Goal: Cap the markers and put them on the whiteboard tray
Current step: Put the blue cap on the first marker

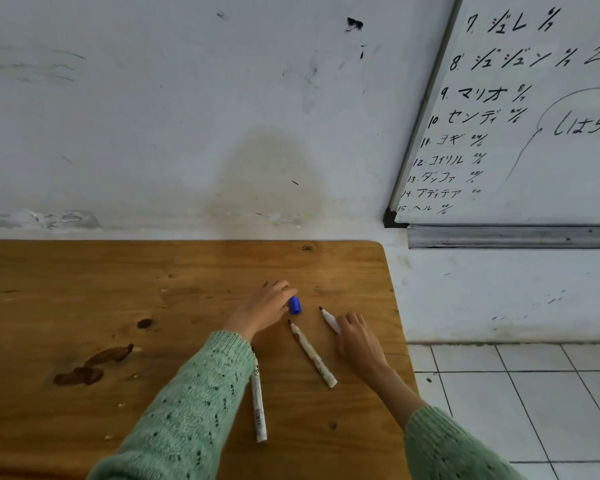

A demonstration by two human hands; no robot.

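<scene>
Over the wooden table (84,278), the left hand (264,311) reaches palm-down, fingertips pinching a blue cap (294,304). The right hand (355,337) grips an uncapped marker (329,320). Two uncapped markers (312,355) (258,403) lie between the forearms; the whiteboard tray (513,237) is well apart.

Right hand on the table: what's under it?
The right hand covers the rear of a white uncapped marker; only its dark tip end shows. Whether the fingers grip it is hidden. Below is the wooden table.
</scene>
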